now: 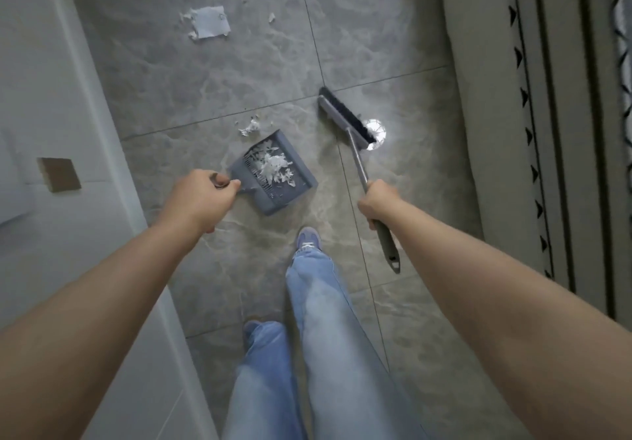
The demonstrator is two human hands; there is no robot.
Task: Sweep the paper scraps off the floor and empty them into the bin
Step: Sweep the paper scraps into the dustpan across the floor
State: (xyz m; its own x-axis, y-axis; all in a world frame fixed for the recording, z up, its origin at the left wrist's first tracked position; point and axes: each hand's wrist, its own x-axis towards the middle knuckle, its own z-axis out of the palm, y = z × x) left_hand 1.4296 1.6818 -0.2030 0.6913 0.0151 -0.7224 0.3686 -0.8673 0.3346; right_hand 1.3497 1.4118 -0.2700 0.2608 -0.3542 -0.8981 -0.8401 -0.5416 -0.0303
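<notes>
the person stands over the grey marbled floor tiles (205, 73) with a slate-blue plastic dustpan (273, 176) as the fixed point of the scene. the left hand (201, 196) is curled shut around the dustpan's short handle, and a heap of shredded white paper scraps (275, 166) already lies inside the pan, just beyond those fingers. the right hand (378, 203) is closed around the grey metal shaft of a long-handled broom with dark bristles (345, 116), whose head sits to the right of the dustpan and a little further from the person. a small clump of torn white bits (249, 127) lies just past the dustpan's far lip, and a larger ragged white paper piece (208, 23) lies well beyond the dustpan, with a tiny fragment (272, 17) near it. to my eye the step in hand is gathering what remains: it would go best with the pan's lip pressed flat to the tile and tilted so the heap stays in, the broom brought round behind the near clump and drawn toward the pan in short strokes. no bin is in view.
</notes>
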